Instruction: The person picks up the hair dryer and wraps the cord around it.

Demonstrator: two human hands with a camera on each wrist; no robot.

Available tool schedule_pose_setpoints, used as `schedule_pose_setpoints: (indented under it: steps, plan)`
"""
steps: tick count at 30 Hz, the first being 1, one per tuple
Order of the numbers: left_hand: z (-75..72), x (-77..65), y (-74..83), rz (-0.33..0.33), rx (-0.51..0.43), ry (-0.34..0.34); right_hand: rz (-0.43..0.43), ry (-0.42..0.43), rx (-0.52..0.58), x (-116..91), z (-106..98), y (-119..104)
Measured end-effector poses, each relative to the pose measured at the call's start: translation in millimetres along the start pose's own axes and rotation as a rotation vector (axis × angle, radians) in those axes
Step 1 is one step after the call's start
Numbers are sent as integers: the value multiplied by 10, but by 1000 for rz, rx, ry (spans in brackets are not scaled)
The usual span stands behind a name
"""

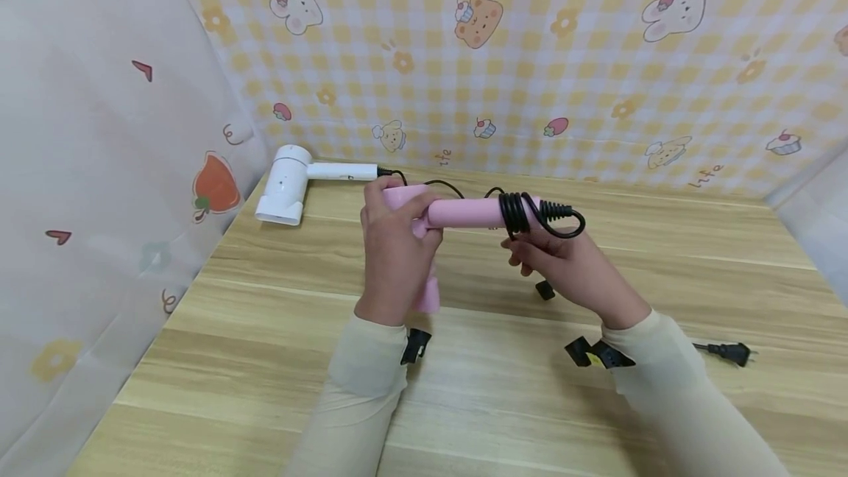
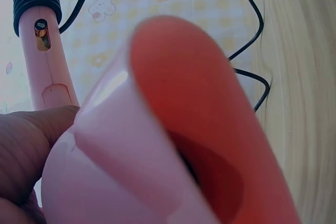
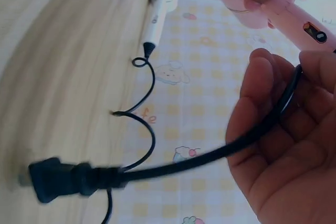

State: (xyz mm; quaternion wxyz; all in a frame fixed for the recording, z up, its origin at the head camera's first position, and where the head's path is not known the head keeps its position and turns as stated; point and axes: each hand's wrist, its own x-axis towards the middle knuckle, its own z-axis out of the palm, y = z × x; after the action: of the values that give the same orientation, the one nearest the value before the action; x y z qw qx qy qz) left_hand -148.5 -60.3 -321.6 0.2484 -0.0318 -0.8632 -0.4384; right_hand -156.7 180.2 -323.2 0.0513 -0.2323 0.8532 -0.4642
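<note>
My left hand (image 1: 400, 245) grips a pink hair dryer (image 1: 466, 213) by its head, holding it above the table with the handle pointing right. Black cord (image 1: 513, 213) is wound in several tight turns round the handle's end and loops out from the strain relief. Beneath the handle, my right hand (image 1: 553, 260) pinches the cord's free end between thumb and fingers. The dark plug (image 3: 58, 179) dangles from that end in the right wrist view. A close look into the dryer's pink nozzle (image 2: 157, 124) fills much of the left wrist view.
A white hair dryer (image 1: 285, 186) lies at the table's back left. Its thin black cord runs behind my hands, and a black plug (image 1: 732, 353) lies on the wooden table (image 1: 490, 403) at the right. A checked cloth (image 1: 517, 79) hangs behind.
</note>
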Motion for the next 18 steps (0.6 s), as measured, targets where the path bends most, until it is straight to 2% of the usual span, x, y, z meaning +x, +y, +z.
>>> schedule_pose_setpoints:
  steps: [4, 6, 9, 18]
  plan:
    - [-1, 5, -24, -7, 20, 13, 35, -39, -129, -104, 17, 27]
    - [4, 10, -41, -4, 42, 19, 24, -47, -174, -148, 25, 18]
    - [12, 11, -56, -1, 73, 22, -27, -38, -227, -212, 35, -14]
    - [63, -6, -39, 6, 109, 14, -202, 6, -295, -314, 51, -169]
